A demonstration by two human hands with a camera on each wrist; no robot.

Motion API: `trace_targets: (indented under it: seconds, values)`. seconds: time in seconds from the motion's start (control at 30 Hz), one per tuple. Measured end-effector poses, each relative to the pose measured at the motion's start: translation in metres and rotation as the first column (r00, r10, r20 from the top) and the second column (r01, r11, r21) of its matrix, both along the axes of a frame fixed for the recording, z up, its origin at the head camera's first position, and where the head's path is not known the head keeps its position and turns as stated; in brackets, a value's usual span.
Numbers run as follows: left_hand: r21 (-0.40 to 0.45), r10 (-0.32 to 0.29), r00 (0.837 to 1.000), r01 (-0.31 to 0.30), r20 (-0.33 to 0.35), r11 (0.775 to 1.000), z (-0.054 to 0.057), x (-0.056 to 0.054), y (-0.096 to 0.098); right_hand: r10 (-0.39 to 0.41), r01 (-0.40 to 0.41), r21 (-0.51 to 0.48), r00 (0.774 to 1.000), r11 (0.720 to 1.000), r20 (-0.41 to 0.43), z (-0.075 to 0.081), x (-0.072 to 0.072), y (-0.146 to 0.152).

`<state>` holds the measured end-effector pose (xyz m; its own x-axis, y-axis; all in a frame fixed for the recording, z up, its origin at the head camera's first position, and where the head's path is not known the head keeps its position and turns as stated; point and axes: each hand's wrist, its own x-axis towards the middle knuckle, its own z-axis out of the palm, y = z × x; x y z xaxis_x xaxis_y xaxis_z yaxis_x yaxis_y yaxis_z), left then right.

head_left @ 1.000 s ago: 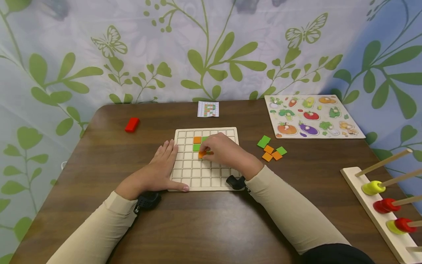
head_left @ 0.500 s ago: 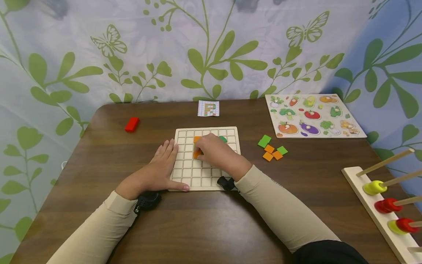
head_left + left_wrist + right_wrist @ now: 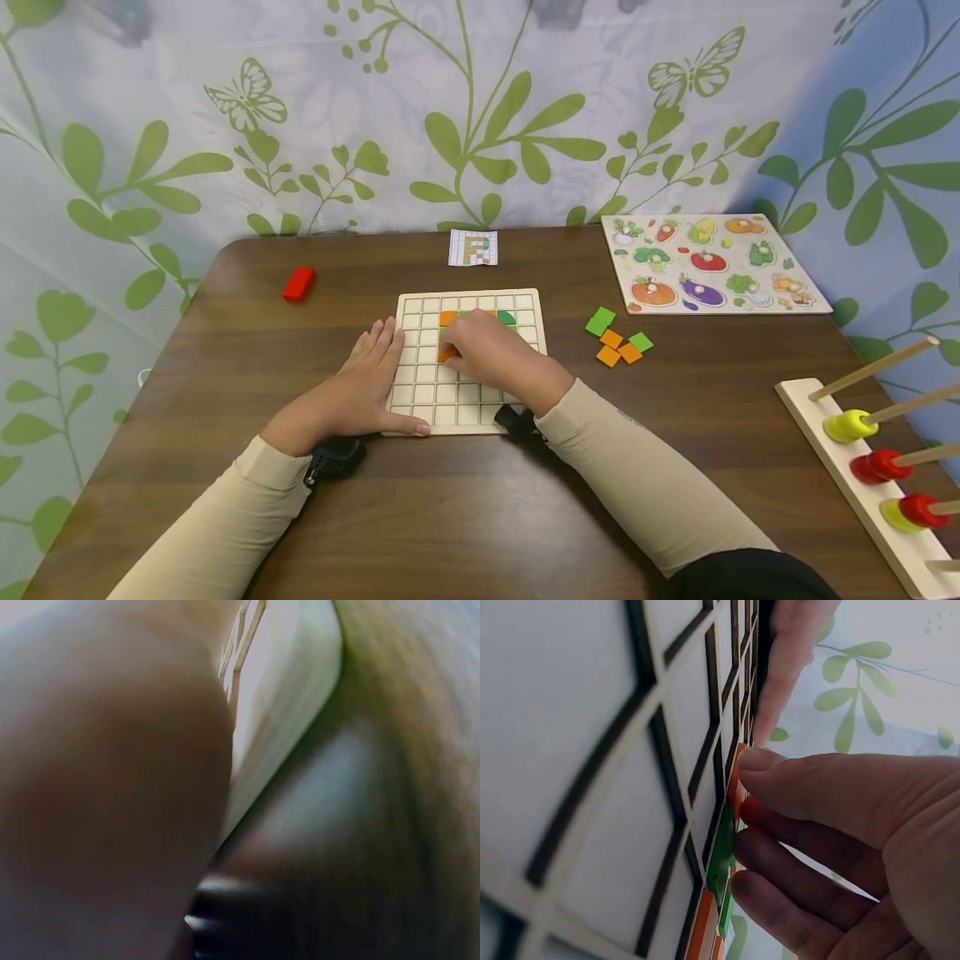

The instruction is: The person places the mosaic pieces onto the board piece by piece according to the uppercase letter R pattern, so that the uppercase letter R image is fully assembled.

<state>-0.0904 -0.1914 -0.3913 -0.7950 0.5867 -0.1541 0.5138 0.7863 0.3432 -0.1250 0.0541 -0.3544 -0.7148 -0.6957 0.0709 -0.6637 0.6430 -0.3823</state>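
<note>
A pale wooden grid board (image 3: 446, 413) lies on the table, with orange and green tiles in some of its upper cells. My left hand (image 3: 358, 379) rests flat at the board's left side, fingers straight and thumb along the near edge. Over the tiles, my right hand (image 3: 498, 354) pinches an orange square tile (image 3: 445, 354) down at the grid. In the right wrist view the thumb and curled fingers meet at that orange tile (image 3: 735, 776), beside a green tile (image 3: 719, 851). The right hand hides part of the pattern. The left wrist view is blurred.
Loose green tiles (image 3: 600, 320) and orange tiles (image 3: 609, 356) lie right of the board. Behind it is a pattern card (image 3: 473, 248). A red block (image 3: 299, 284) sits left, a vegetable puzzle (image 3: 712, 267) back right, and a wooden peg rack (image 3: 832, 454) with rings at right.
My right hand has shifted slightly left with the orange tile, to the cell below the left-hand green tile, and now stays there. The left hand has not moved.
</note>
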Motion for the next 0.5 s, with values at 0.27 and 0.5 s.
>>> trace_targets:
  seconds: [0.27,0.5]
  values:
    - [-0.001,0.004,1.0,-0.004,-0.004,1.0,0.0,0.001,0.0,0.026,-0.026,-0.048,1.0,0.999,-0.009,0.001,0.003,0.008]
    - [-0.009,0.004,1.0,-0.004,-0.006,1.0,0.0,0.0,0.001,0.026,-0.025,-0.1,1.0,0.995,0.013,0.002,0.007,0.025]
